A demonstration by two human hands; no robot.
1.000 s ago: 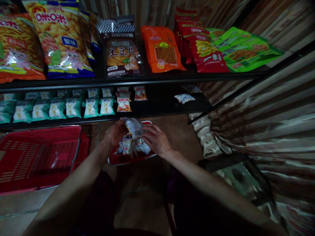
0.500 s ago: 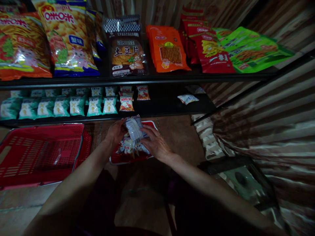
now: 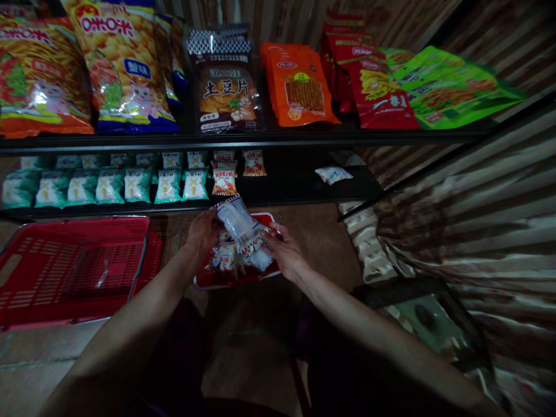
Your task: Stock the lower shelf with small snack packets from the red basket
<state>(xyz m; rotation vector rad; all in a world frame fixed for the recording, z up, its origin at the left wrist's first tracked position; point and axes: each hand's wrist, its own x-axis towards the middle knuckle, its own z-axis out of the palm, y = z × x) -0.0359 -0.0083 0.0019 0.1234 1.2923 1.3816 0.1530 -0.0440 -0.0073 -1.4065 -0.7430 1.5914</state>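
Back side up, a small silver-white snack packet [image 3: 237,220] is held tilted between both hands. My left hand [image 3: 202,233] grips its upper left end, fingers partly hidden behind it. My right hand [image 3: 284,250] has its fingers closed at the lower right end. Beneath lies a small red basket [image 3: 240,284] with a white rim, containing several snack packets with red print [image 3: 227,256]. Just beyond the hands, on the lower shelf, stand a few matching orange-and-white packets [image 3: 225,180].
The black lower shelf [image 3: 291,188] carries rows of green-and-white packets [image 3: 168,185] and a lying packet [image 3: 333,175]. Larger snack bags [image 3: 299,87] fill the shelf above. A bigger red basket [image 3: 150,249] rests at left, and a striped curtain [image 3: 434,214] hangs at right.
The held packet has turned and shifted slightly left, showing more of its back. My right hand has moved right and a little down, uncovering packets in the basket.
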